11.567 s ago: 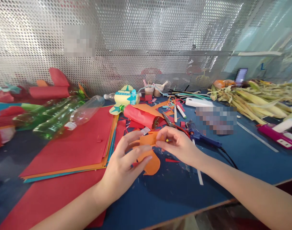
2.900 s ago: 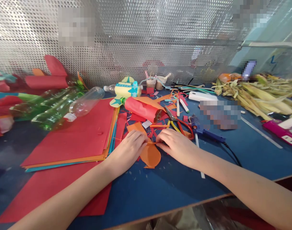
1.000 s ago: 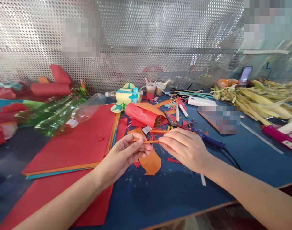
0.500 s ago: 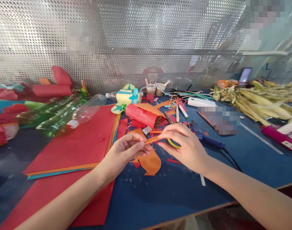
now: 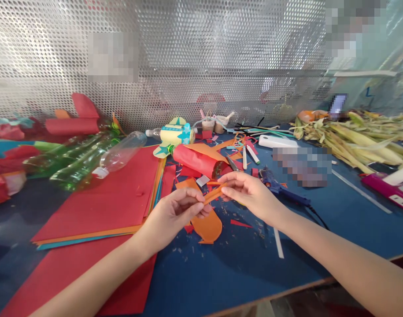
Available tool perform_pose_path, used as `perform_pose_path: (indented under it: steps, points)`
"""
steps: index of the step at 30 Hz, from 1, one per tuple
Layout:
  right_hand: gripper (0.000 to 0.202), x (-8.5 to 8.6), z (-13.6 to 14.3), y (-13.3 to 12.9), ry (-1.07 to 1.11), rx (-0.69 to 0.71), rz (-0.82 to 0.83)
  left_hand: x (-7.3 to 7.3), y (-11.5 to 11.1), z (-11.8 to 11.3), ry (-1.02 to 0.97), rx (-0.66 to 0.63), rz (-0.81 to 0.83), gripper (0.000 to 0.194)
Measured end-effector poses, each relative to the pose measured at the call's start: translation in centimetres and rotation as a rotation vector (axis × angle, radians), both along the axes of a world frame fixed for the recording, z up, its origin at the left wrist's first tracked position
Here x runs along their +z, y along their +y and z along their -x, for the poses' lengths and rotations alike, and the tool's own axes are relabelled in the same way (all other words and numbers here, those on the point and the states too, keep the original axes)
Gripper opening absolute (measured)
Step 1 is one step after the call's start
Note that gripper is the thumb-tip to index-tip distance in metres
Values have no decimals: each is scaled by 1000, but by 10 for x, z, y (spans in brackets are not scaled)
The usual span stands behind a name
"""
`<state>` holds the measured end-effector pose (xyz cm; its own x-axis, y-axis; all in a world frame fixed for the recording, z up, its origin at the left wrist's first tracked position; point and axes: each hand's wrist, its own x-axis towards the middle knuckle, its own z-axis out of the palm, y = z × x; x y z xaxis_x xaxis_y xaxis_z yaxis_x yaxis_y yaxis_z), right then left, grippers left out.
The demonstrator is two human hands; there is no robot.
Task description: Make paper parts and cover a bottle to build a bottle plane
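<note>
We list one orange paper strip (image 5: 213, 195), narrow and apparently folded, held slantwise above the bench (image 5: 227, 277) between two hands. Left hand (image 5: 173, 215): grip closed on the strip's near end, thumb against bent fingers. Right hand (image 5: 249, 193): grip pinched on the far end, between thumb and fingertips, the hand slightly higher than the other.

Just below the hands we note one rounded orange paper piece (image 5: 208, 225), flat on the bench, partly covered by the left hand. Beyond them: one bottle wrapped in red paper (image 5: 196, 159), lying on its side among scraps; one pair of scissors (image 5: 233, 164), handles hidden behind the right hand. To the right we enter one blue glue gun (image 5: 292, 195) and one white stick (image 5: 278, 244); to the left, one stack of coloured paper (image 5: 102, 198), red sheet uppermost, and, near its far edge, one clear bottle (image 5: 123, 152), white-capped.
</note>
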<state>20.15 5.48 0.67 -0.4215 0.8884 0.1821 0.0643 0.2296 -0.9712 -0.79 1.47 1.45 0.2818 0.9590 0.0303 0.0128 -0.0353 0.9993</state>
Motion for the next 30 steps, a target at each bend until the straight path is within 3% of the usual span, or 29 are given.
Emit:
perform_pose_path:
  steps: [10,14,25,30]
  points:
    - [12,-6,5,-7,-51,-100,-232,-2,1,-1,-122,56,250,35]
    - [10,-6,6,-8,-42,-108,-248,-3,-1,-1,-103,56,252,33]
    - [14,7,2,-6,78,5,18,-4,-3,1,-82,-21,164,19]
    - [14,6,2,-5,116,1,77,-3,-2,2,-129,40,186,23]
